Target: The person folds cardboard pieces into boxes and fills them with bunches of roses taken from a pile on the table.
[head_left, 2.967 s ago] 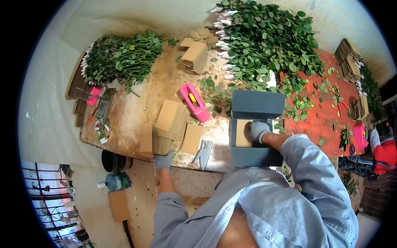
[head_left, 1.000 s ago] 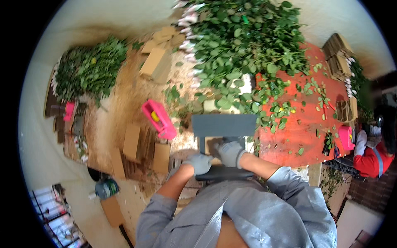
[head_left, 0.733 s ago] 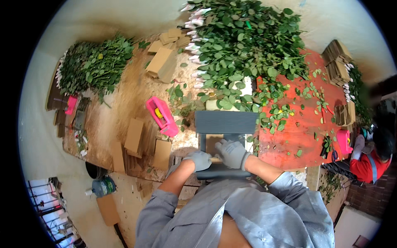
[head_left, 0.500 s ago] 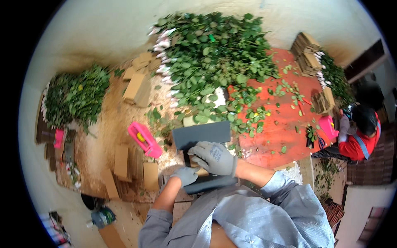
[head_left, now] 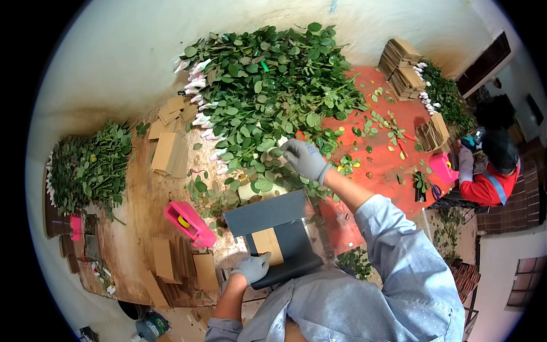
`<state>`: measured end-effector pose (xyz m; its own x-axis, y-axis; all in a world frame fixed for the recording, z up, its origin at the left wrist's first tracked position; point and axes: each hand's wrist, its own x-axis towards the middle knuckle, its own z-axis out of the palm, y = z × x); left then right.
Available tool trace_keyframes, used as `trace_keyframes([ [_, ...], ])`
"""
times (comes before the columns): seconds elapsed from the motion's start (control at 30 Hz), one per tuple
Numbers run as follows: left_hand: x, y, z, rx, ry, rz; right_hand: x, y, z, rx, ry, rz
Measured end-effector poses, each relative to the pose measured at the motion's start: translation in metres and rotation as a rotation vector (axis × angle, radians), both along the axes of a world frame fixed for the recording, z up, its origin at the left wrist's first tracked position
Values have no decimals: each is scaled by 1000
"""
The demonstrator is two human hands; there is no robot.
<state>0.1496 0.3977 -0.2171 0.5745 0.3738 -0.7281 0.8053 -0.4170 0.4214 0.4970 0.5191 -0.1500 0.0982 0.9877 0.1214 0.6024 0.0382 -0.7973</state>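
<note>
My right hand [head_left: 303, 159], in a grey glove, reaches forward into the big pile of green leafy stems [head_left: 268, 97] with white-wrapped heads, its fingers closed on a stem at the pile's near edge. My left hand [head_left: 252, 268], also gloved, rests on the near edge of a dark grey folded holder [head_left: 279, 228] that lies in front of me. A brown cardboard sheet [head_left: 266, 245] lies inside the holder, next to my left fingers.
A pink tool [head_left: 188, 223] lies left of the holder, with cardboard sheets [head_left: 171, 265] below it and more [head_left: 168, 151] farther back. A second stem pile [head_left: 88, 168] lies far left. A person in red [head_left: 489, 176] works at the right by cardboard stacks [head_left: 404, 71].
My right hand left the grey holder and reached forward into the stem pile. My left hand stayed at the holder's near edge. The view swung to the right.
</note>
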Motion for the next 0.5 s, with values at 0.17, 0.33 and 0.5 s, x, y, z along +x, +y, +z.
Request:
trace_keyframes([
  [0.17, 5, 6, 11, -42, 27, -3, 37, 49, -77, 92, -368, -97],
  [0.33, 0, 1, 3, -17, 41, -5, 27, 77, -56, 228, -279, 12],
  [0.5, 8, 9, 20, -18, 54, -61, 9, 93, -47, 43, -177, 172],
])
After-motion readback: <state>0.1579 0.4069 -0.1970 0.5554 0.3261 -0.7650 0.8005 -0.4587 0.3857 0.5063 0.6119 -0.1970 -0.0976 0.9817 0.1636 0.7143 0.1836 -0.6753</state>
